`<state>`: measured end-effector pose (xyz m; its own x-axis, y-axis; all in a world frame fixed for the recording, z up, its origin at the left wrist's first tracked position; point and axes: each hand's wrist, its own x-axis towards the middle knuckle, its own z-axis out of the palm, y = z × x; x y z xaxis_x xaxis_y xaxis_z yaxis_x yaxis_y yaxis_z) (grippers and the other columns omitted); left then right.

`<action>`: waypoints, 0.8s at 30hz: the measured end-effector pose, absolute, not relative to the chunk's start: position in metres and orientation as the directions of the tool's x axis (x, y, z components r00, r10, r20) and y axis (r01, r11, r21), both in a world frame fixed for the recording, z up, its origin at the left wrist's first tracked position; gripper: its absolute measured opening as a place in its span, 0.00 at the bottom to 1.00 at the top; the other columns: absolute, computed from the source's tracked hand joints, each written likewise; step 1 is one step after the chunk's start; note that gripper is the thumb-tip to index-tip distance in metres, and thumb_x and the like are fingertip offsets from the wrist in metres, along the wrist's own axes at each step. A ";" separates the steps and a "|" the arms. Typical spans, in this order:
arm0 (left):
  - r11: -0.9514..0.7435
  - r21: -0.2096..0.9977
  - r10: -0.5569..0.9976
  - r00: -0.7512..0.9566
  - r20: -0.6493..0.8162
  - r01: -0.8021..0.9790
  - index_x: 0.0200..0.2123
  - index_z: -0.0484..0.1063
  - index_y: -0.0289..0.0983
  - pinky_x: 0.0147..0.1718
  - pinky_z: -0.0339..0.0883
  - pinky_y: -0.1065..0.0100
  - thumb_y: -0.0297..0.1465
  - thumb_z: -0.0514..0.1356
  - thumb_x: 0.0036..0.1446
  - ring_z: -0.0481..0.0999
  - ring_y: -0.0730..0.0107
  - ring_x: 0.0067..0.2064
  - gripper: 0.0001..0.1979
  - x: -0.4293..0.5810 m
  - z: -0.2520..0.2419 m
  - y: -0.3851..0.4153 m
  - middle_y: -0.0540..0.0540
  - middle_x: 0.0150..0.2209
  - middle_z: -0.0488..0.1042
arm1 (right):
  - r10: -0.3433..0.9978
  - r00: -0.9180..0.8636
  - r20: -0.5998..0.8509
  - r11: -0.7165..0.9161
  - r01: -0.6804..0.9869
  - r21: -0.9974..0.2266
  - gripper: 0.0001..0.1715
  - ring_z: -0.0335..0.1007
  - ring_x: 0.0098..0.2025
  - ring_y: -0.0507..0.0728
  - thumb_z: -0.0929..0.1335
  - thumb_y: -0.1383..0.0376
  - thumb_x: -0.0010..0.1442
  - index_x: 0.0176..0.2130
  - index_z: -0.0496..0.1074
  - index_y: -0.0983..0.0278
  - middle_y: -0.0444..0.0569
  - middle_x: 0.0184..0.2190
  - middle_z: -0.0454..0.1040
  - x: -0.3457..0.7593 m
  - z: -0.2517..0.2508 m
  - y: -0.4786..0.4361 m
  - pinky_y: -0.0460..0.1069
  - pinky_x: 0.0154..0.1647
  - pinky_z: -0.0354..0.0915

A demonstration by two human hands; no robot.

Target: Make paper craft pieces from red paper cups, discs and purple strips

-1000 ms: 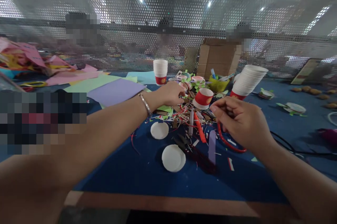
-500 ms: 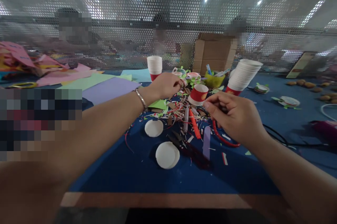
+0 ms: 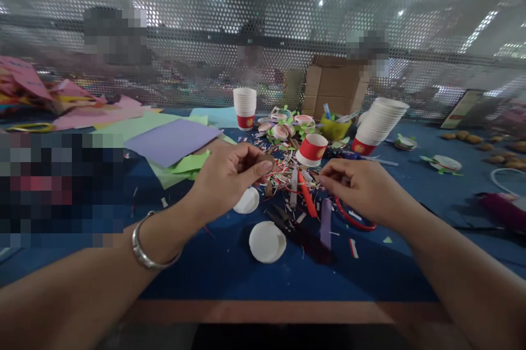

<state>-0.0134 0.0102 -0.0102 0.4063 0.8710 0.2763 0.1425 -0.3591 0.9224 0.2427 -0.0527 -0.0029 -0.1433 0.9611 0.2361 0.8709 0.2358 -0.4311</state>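
My left hand (image 3: 232, 175), with a silver bracelet at the wrist, pinches a small brown piece (image 3: 268, 160) that looks like cardboard. Below its fingers lies a white cup bottom (image 3: 246, 200), with a second cup bottom (image 3: 267, 242) nearer the table edge. My right hand (image 3: 361, 185) has its thumb and fingers pressed together; I cannot make out anything between them. Just beyond it stands a cut-down red and white paper cup (image 3: 312, 149). Between the hands, a grey marker (image 3: 294, 188) and an orange-red marker (image 3: 307, 194) lie on paper scraps. Dark scissors (image 3: 306, 237) rest in front.
Stacks of paper cups (image 3: 380, 122) stand behind. Small paper turtles (image 3: 283, 125) crowd beside a yellow-green bowl (image 3: 333, 128). Coloured paper sheets (image 3: 172, 139) spread out on the left. A purple strip (image 3: 326, 224) and a red ring-shaped handle (image 3: 356, 221) lie near my right hand.
My left hand has drawn back from the pile by the paper turtles towards me, now with the small brown piece in its fingers. My right hand stays nearly where it was, slightly lower.
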 end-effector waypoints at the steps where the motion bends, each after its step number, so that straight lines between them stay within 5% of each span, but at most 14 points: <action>1: -0.334 0.934 0.877 0.405 0.258 0.126 0.35 0.74 0.35 0.30 0.70 0.74 0.34 0.67 0.59 0.76 0.76 0.30 0.08 -0.014 -0.012 0.013 0.52 0.28 0.75 | 0.957 -0.104 0.269 0.223 0.859 -0.461 0.12 0.66 0.22 0.51 0.67 0.59 0.65 0.34 0.76 0.62 0.43 0.23 0.75 0.245 -0.003 -0.052 0.47 0.24 0.60; 6: -0.249 0.968 0.885 0.415 0.211 0.038 0.36 0.74 0.35 0.31 0.69 0.74 0.36 0.68 0.58 0.75 0.77 0.31 0.10 -0.019 -0.011 0.022 0.52 0.30 0.75 | 0.919 0.174 0.354 0.093 0.776 -0.624 0.15 0.68 0.18 0.51 0.69 0.54 0.63 0.39 0.77 0.63 0.46 0.25 0.76 0.269 0.002 -0.042 0.47 0.21 0.64; 10: -0.205 0.970 0.877 0.465 0.121 0.133 0.36 0.75 0.35 0.31 0.68 0.73 0.39 0.67 0.58 0.73 0.77 0.30 0.12 -0.024 -0.013 0.025 0.51 0.30 0.75 | 0.918 0.215 0.335 0.033 0.798 -0.602 0.13 0.68 0.17 0.51 0.70 0.55 0.61 0.36 0.76 0.63 0.46 0.24 0.76 0.284 0.005 -0.035 0.47 0.22 0.66; 19: -0.437 0.789 0.752 0.657 0.056 0.432 0.38 0.79 0.39 0.32 0.66 0.71 0.37 0.63 0.60 0.77 0.70 0.33 0.09 -0.022 -0.013 0.019 0.48 0.32 0.81 | 0.964 -0.266 0.016 0.245 0.862 -0.444 0.12 0.68 0.23 0.52 0.70 0.56 0.63 0.36 0.78 0.62 0.43 0.23 0.74 0.270 0.006 -0.046 0.46 0.25 0.60; 24: -0.058 0.980 0.827 0.559 -0.059 0.189 0.33 0.71 0.38 0.19 0.57 0.75 0.36 0.60 0.62 0.70 0.75 0.25 0.08 -0.017 -0.004 0.011 0.50 0.28 0.75 | 0.949 -0.299 -0.102 0.250 0.909 -0.335 0.09 0.68 0.25 0.54 0.72 0.57 0.61 0.37 0.78 0.61 0.44 0.24 0.75 0.260 0.003 -0.051 0.48 0.26 0.57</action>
